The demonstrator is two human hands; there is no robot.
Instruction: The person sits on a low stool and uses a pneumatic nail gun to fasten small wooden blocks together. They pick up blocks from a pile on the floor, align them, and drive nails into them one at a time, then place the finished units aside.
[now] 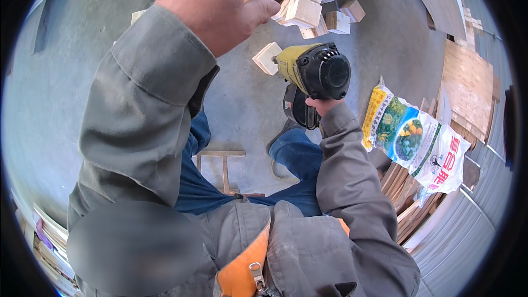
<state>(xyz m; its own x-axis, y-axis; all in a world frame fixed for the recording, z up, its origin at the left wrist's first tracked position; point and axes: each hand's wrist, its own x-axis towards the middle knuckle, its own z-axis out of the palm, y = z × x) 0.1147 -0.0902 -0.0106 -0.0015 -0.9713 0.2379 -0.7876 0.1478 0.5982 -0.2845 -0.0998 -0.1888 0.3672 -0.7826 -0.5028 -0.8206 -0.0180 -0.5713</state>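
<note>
My right hand [325, 105] is closed round the handle of a yellow and black nail gun [297, 65]. Its round black cap faces up toward me and its narrow nose points left. Just beyond the nose, a small pale wooden block [266, 58] lies on the floor; whether they touch I cannot tell. My left hand [214, 11] is stretched out ahead, nearest a heap of wooden blocks [303, 10]. Its thumb stands apart from the finger beside it. The upper edge of the view cuts off the other fingertips, and nothing shows in this hand.
A printed white, yellow and green sack [412, 137] lies at the right over stacked wooden strips [404, 195]. Plywood sheets [467, 85] stand beyond it. A small wooden frame [224, 171] is between my legs. More boards [55, 247] lie at the lower left.
</note>
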